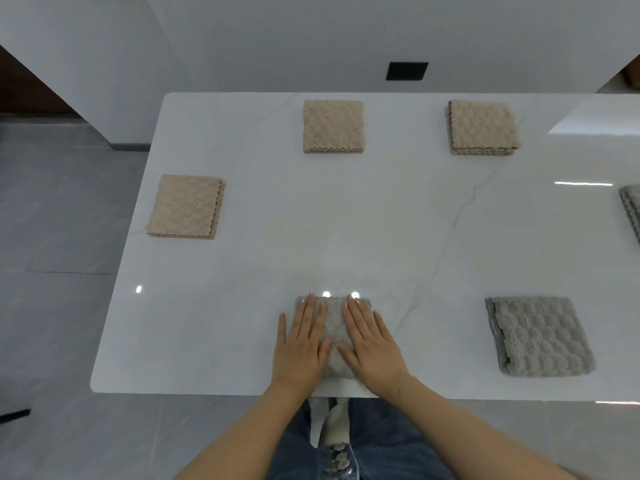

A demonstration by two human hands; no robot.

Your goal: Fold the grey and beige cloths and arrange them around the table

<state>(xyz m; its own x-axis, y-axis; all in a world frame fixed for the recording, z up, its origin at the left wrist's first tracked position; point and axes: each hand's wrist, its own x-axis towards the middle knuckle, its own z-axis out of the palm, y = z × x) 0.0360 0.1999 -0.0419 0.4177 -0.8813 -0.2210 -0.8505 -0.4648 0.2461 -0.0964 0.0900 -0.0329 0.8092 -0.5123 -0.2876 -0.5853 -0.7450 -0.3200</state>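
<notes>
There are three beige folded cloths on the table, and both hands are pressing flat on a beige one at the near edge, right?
Not quite. The cloth under the left hand and right hand is grey, not beige, as the head view shows. The rest holds: three beige folded cloths lie on the table, and both hands press flat at the near edge.

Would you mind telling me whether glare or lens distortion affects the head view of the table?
Head view: ceiling-light glare dots sit on the glossy table just beyond the fingertips, on the far edge of the grey cloth under both hands; bright streaks show at the right. Wide-angle distortion bows the table edges, and another grey cloth is cut off at the right border.
</notes>
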